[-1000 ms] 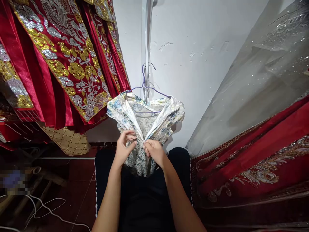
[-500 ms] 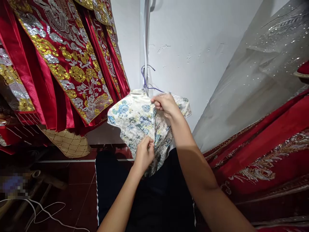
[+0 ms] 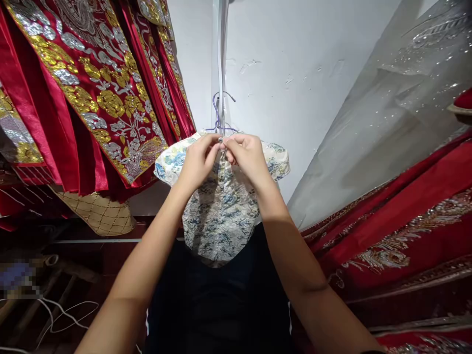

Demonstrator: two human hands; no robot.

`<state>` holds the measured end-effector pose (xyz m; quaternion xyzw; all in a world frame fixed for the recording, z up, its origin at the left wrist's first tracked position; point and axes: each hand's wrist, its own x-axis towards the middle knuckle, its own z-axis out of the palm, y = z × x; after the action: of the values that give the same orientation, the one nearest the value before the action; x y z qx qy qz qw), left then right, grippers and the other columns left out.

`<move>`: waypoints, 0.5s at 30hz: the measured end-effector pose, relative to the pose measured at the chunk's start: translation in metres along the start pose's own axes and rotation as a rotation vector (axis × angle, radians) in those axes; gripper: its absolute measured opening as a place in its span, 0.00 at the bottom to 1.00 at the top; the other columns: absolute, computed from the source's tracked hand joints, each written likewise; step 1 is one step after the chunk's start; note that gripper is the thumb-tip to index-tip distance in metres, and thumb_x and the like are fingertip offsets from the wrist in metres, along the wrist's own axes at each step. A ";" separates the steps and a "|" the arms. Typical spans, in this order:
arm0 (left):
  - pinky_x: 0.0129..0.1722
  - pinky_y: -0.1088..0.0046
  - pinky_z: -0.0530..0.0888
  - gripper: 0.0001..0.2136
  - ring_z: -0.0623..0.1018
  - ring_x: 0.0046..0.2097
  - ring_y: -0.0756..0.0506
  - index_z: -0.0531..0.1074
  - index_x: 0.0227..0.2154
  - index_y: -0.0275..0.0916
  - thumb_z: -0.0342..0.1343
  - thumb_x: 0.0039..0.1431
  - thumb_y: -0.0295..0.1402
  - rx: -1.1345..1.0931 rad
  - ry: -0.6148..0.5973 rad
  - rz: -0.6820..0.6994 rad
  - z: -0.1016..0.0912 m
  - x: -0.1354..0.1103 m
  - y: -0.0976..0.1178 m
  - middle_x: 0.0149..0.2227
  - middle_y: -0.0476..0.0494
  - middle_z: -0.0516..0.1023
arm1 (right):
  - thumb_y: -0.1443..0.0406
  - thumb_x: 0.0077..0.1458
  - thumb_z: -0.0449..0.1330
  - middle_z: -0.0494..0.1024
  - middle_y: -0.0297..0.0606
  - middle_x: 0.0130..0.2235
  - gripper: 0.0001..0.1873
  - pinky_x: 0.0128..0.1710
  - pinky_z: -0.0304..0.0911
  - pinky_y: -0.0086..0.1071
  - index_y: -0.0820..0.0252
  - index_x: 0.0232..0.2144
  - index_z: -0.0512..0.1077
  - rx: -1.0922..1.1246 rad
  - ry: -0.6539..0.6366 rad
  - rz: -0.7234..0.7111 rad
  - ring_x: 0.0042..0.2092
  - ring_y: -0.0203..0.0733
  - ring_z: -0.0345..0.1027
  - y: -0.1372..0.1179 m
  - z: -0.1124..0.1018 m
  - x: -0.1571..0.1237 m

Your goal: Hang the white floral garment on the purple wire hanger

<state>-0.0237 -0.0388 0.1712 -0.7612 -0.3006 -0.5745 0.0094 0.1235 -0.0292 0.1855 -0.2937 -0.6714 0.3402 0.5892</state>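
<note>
Two hands, the left hand [image 3: 197, 164] and the right hand [image 3: 250, 156], meet just below the hook of the purple hanger [image 3: 217, 114], fingertips together at the neck of the floral garment [image 3: 220, 216], which hangs on that hanger. From the hanger's lower left, the left thumb and forefinger pinch the collar; from its lower right, the right hand pinches too, thumb forward, other fingers curled in. Both forearms slant up and inward toward the hanger, wrists lower than fingertips. Between them shows a shiny bit [image 3: 220, 140], too small to identify. Left of the hanger hangs a red embroidered costume [image 3: 110, 103]; right of it, sheer sparkling fabric [image 3: 372, 123].
</note>
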 end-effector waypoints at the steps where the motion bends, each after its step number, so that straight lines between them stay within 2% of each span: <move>1: 0.39 0.70 0.70 0.06 0.75 0.35 0.47 0.74 0.40 0.39 0.52 0.65 0.31 0.035 -0.020 0.044 -0.001 0.009 0.000 0.34 0.45 0.77 | 0.59 0.58 0.60 0.64 0.28 0.17 0.13 0.21 0.51 0.25 0.61 0.25 0.72 -0.005 0.021 0.004 0.19 0.29 0.54 0.004 0.001 0.000; 3: 0.39 0.70 0.70 0.05 0.75 0.35 0.47 0.74 0.34 0.38 0.54 0.64 0.31 0.094 -0.023 0.087 -0.004 0.018 -0.001 0.32 0.45 0.77 | 0.59 0.56 0.60 0.64 0.28 0.18 0.13 0.21 0.48 0.26 0.60 0.24 0.72 -0.033 0.071 0.043 0.19 0.30 0.53 0.019 0.002 -0.004; 5: 0.40 0.70 0.70 0.05 0.75 0.36 0.47 0.74 0.34 0.39 0.54 0.64 0.32 0.103 0.055 0.071 -0.014 0.018 -0.007 0.32 0.45 0.77 | 0.60 0.54 0.60 0.65 0.29 0.18 0.12 0.21 0.47 0.27 0.60 0.22 0.72 -0.079 0.074 0.106 0.20 0.31 0.52 0.041 0.004 -0.016; 8: 0.40 0.72 0.72 0.06 0.75 0.37 0.48 0.74 0.35 0.40 0.55 0.64 0.35 0.001 0.358 -0.060 -0.041 0.004 -0.035 0.34 0.45 0.77 | 0.60 0.54 0.59 0.64 0.30 0.19 0.12 0.21 0.46 0.29 0.59 0.21 0.71 -0.039 -0.026 0.214 0.20 0.32 0.51 0.069 0.009 -0.047; 10: 0.39 0.73 0.73 0.07 0.75 0.35 0.49 0.73 0.33 0.40 0.56 0.63 0.38 -0.174 0.603 -0.204 -0.063 -0.015 -0.062 0.33 0.47 0.76 | 0.58 0.54 0.59 0.62 0.29 0.18 0.13 0.21 0.44 0.29 0.59 0.22 0.71 0.065 -0.066 0.258 0.20 0.32 0.51 0.076 0.016 -0.070; 11: 0.38 0.74 0.74 0.08 0.75 0.34 0.50 0.72 0.32 0.40 0.56 0.62 0.39 -0.303 0.683 -0.307 -0.071 -0.029 -0.075 0.31 0.48 0.75 | 0.58 0.54 0.59 0.62 0.29 0.18 0.13 0.21 0.43 0.29 0.58 0.22 0.71 0.112 -0.082 0.266 0.20 0.32 0.50 0.077 0.020 -0.080; 13: 0.38 0.74 0.75 0.10 0.76 0.34 0.49 0.69 0.29 0.40 0.56 0.62 0.39 -0.548 0.731 -0.535 -0.078 -0.061 -0.093 0.27 0.47 0.74 | 0.58 0.55 0.59 0.61 0.29 0.18 0.12 0.21 0.43 0.29 0.59 0.23 0.70 0.168 -0.120 0.263 0.20 0.32 0.49 0.074 0.030 -0.097; 15: 0.38 0.75 0.75 0.10 0.76 0.33 0.49 0.67 0.26 0.40 0.55 0.62 0.36 -0.755 0.812 -0.803 -0.070 -0.098 -0.099 0.25 0.48 0.73 | 0.59 0.55 0.59 0.62 0.28 0.18 0.12 0.21 0.44 0.29 0.59 0.23 0.71 0.189 -0.146 0.250 0.20 0.31 0.50 0.072 0.039 -0.109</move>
<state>-0.1464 -0.0270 0.0757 -0.2661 -0.3114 -0.8387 -0.3588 0.0984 -0.0768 0.0601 -0.2929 -0.6356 0.4927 0.5171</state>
